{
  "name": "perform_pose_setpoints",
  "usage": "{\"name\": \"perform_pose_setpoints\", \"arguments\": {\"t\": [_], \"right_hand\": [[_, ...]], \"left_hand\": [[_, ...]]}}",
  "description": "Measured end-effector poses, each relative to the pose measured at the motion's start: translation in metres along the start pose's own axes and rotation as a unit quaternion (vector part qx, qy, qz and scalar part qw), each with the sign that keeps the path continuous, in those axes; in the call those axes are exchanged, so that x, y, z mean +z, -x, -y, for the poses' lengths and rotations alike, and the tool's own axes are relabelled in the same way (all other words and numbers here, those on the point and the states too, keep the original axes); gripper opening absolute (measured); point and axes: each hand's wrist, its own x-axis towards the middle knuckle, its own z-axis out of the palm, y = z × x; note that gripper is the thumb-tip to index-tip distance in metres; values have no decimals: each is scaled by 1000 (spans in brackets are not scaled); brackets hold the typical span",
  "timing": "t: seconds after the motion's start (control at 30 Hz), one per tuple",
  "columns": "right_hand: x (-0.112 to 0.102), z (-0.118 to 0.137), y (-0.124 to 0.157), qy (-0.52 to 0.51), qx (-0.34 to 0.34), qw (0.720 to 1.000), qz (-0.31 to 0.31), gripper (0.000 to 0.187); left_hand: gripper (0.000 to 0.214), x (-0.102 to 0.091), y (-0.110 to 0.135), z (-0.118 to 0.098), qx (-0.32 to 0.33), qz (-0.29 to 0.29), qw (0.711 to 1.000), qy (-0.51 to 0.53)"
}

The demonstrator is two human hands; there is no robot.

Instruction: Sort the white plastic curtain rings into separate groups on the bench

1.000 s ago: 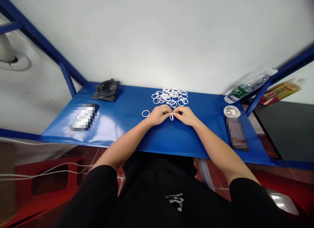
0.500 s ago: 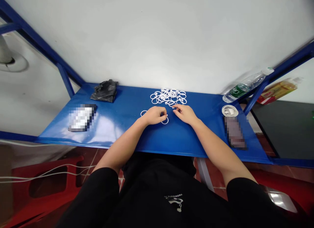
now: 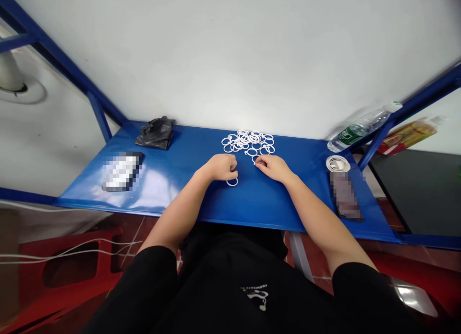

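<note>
My left hand (image 3: 220, 168) is closed above the blue tabletop, its fingers curled round a white ring (image 3: 232, 183) whose lower edge shows beneath them. Whether more rings are inside that fist is hidden. To its right, my right hand (image 3: 274, 168) pinches another thin white ring (image 3: 253, 159) with a small knob on it, between thumb and forefinger. Just beyond both hands lies a loose pile of similar white rings (image 3: 242, 141), several overlapping, each with a small knob or eyelet like a curtain ring.
A crumpled black plastic bag (image 3: 156, 132) and a blurred dark-edged item (image 3: 122, 172) lie on the left of the blue table (image 3: 180, 180). At right are a water bottle (image 3: 355, 131), a coiled white cable (image 3: 337, 164) and a blurred phone-like object (image 3: 345, 195). A wall stands behind.
My left hand has shifted slightly left with its ring, and the ring edge seen on its far left is now hidden. My right hand has drawn a ring from the pile's near edge towards me.
</note>
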Motion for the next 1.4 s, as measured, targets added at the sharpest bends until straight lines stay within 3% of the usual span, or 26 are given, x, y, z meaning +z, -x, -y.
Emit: {"name": "perform_pose_setpoints", "arguments": {"t": [0.2,0.43,0.63,0.8,1.13,1.4], "right_hand": [[3,5,0,0,-25,1000,-7,13],[3,-2,0,14,-43,999,-11,27],[5,0,1,32,-66,997,0,21],[4,4,2,40,-64,997,-5,19],[3,6,2,-7,-81,997,9,14],[3,22,8,-223,-29,971,-86,18]], "left_hand": [[30,3,-1,9,-22,-43,999,5],[54,7,-3,9,2,-7,999,34],[43,5,-2,18,-25,-42,999,1],[23,14,-6,9,-5,-89,996,3],[21,27,-11,-7,48,-98,994,23],[23,29,-14,-17,81,-134,985,76]]}}
